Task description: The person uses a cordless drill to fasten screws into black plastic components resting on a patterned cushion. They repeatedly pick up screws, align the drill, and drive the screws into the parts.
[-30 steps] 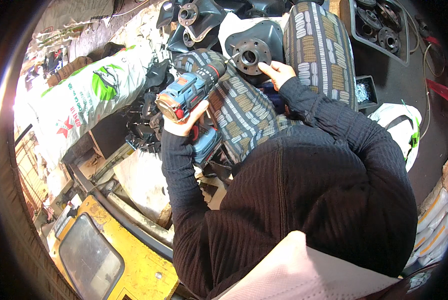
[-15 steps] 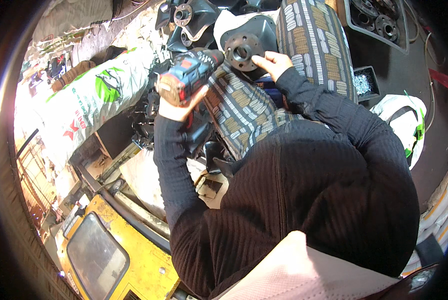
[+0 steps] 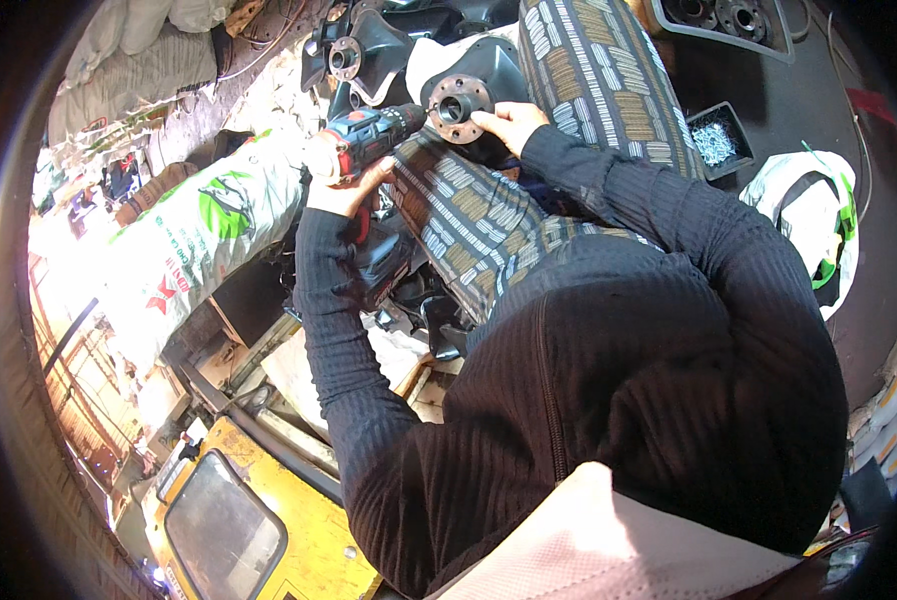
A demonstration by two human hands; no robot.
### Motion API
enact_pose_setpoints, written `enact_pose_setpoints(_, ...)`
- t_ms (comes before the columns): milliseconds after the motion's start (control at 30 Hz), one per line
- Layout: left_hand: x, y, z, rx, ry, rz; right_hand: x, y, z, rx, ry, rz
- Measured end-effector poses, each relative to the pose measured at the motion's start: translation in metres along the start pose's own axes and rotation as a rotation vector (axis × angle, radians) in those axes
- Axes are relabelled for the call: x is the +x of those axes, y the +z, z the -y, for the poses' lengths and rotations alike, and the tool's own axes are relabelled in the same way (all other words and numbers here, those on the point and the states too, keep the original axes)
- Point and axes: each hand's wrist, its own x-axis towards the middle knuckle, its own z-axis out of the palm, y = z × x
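Observation:
My left hand grips a blue and red cordless drill, its nose pointing right at a round metal flange on a black moulded part. My right hand rests on that black part just right of the flange, fingers touching its rim. The part lies across my patterned trouser legs. Black ribbed sleeves cover both forearms.
More black parts with flanges lie beyond the drill. A white and green sack is at the left, a yellow machine at lower left. A black tray of screws and a white and green bag sit at right.
The drill has moved up and right, its nose now at the flange. The black part and my right hand have shifted slightly toward the top of the view.

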Motion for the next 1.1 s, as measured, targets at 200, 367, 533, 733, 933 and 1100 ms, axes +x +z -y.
enact_pose_setpoints(200, -0.002, 0.004, -0.002, -0.063, 0.051, -0.033, 0.001, -0.001, -0.003, -0.088, 0.032, 0.011)
enact_pose_setpoints(367, 0.013, 0.001, -0.002, 0.146, 0.262, 0.016, 0.006, 0.002, -0.016, -0.026, 0.050, -0.028)
enact_pose_setpoints(533, 0.027, -0.009, -0.005, 0.514, 0.142, 0.105, 0.004, 0.003, -0.019, -0.120, 0.144, -0.033)
enact_pose_setpoints(733, 0.030, -0.013, 0.003, 0.470, -0.065, 0.122, 0.001, 0.002, -0.016, -0.012, 0.251, -0.045)
enact_pose_setpoints(933, 0.037, -0.013, 0.022, 0.766, 0.072, 0.192, -0.001, 0.010, -0.020, 0.355, 0.414, -0.022)
enact_pose_setpoints(1100, 0.040, -0.011, 0.018, 0.547, -0.094, 0.168, 0.001, 0.012, -0.023, 0.435, 0.489, -0.002)
